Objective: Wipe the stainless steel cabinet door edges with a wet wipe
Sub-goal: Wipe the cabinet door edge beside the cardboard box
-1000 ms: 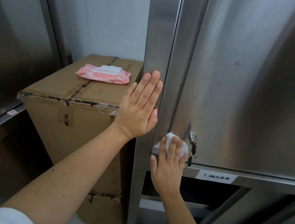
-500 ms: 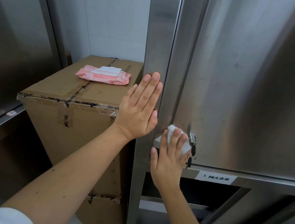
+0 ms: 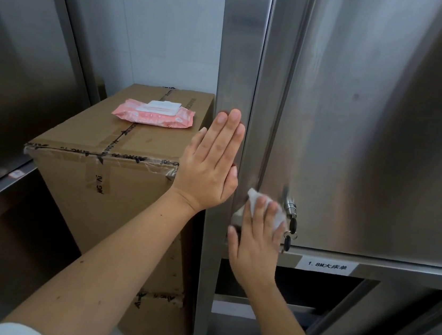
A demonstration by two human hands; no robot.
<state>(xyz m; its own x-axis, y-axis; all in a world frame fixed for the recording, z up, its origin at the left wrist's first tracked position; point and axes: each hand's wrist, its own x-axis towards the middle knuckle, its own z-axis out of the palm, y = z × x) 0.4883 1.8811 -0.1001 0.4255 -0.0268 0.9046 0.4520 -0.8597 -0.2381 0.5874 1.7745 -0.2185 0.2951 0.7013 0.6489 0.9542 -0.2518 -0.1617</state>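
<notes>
My right hand (image 3: 256, 244) presses the wet wipe (image 3: 278, 218) with straight fingers, low on the left edge of the cabinet door (image 3: 372, 130), beside the keys (image 3: 291, 227). My left hand (image 3: 209, 166) lies flat on the post (image 3: 241, 58). I think most of the edge above is left to wipe.

Wet wipe (image 3: 253, 197): blurred, mostly hidden under the fingers of right hand (image 3: 256, 244). Keys (image 3: 292, 225) at the hand's 2 o'clock: partly covered, count unclear. Cabinet door (image 3: 385, 132): cut off at 12 and 3 o'clock. Label (image 3: 327, 265): characters partly illegible.
</notes>
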